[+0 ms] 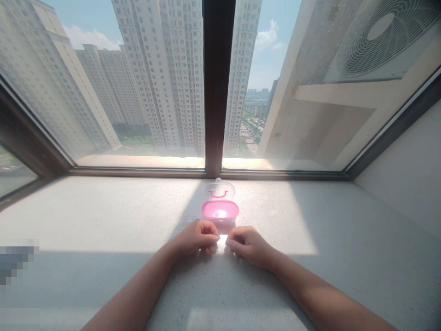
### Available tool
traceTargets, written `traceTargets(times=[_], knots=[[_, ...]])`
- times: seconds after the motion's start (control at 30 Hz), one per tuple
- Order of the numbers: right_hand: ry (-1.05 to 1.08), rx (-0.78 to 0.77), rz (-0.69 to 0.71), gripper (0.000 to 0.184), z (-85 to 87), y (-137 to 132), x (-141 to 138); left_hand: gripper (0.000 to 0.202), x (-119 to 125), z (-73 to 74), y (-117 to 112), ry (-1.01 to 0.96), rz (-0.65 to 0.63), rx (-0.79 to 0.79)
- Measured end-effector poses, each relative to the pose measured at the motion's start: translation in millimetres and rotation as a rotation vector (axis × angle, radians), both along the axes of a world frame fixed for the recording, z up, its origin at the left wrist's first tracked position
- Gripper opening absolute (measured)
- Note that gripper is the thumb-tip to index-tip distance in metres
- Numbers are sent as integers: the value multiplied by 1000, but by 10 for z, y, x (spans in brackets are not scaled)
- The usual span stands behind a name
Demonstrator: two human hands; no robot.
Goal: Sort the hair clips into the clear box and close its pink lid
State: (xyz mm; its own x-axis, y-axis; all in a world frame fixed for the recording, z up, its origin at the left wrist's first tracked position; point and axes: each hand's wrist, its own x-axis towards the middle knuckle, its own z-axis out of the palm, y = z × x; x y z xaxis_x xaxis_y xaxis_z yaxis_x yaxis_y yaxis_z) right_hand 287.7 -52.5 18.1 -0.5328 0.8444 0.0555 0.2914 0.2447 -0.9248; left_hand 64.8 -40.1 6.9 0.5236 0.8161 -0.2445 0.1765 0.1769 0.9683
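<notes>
On the pale windowsill, my left hand (202,235) and my right hand (246,242) face each other with a small gap between the fingertips. Thumb and fingers are pinched together on each hand, and whatever they may hold is too small to make out. Just beyond them stands a pink oval box (220,212), bright with sunlight inside. Its clear lid (220,186) with a pink handle (218,195) lies folded back on the window side. Several small ring-like loops (186,221) lie left of the box, partly hidden behind my left hand.
The speckled windowsill (103,216) spreads to both sides, crossed by bands of sun and shadow. A dark window frame (215,92) rises behind the box. A white wall (406,161) bounds the right side. At the left edge is a blurred-out blue-grey patch (15,259).
</notes>
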Motion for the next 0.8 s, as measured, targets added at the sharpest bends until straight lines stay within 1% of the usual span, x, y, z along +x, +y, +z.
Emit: traceTargets(times=[0.5,0.8], knots=[[-1,-3,4,23,4,-1,2,24,6,16,-5,3,2,-6],[-4,-9,3,23,15,-4,0,22,4,1,3,-9,-4,-6]])
